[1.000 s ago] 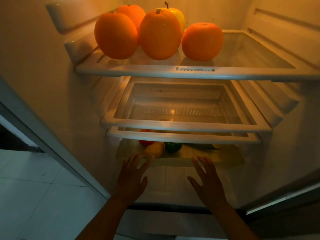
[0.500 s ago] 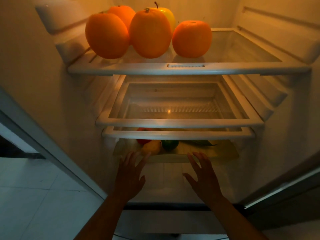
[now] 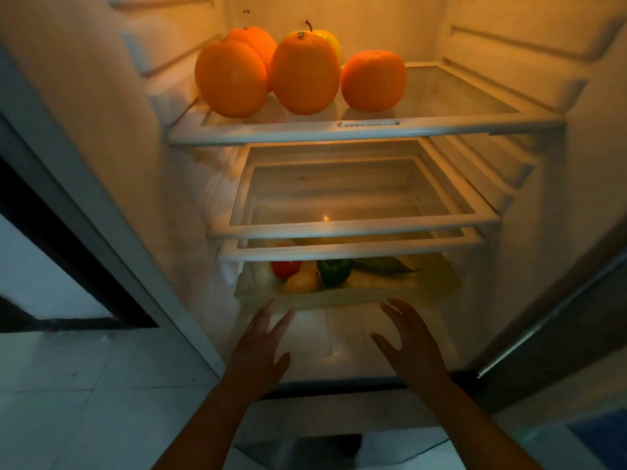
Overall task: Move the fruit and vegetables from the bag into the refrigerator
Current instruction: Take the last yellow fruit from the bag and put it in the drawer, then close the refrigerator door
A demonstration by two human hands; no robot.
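Inside the open refrigerator, several oranges (image 3: 303, 74) and a yellow apple (image 3: 330, 40) sit on the top glass shelf (image 3: 441, 125). At the bottom, a clear crisper drawer (image 3: 339, 296) holds a red pepper (image 3: 285, 268), a green pepper (image 3: 334, 271), a yellow fruit (image 3: 302, 283) and a dark green vegetable (image 3: 383, 264). My left hand (image 3: 261, 347) and my right hand (image 3: 412, 344) reach toward the drawer's front with fingers spread. Neither holds anything. Their fingertips are at the drawer's front edge; contact is unclear. The bag is out of view.
Two bare glass shelves (image 3: 356, 225) lie between the top shelf and the drawer. The fridge's left wall (image 3: 101, 147) and right wall (image 3: 583, 198) frame the space. White floor tiles (image 3: 84, 385) show at lower left.
The view has shifted so the fridge sits further right and lower in frame. Both hands stay spread at the drawer front, which looks a little further in, with the vegetables more exposed to view.
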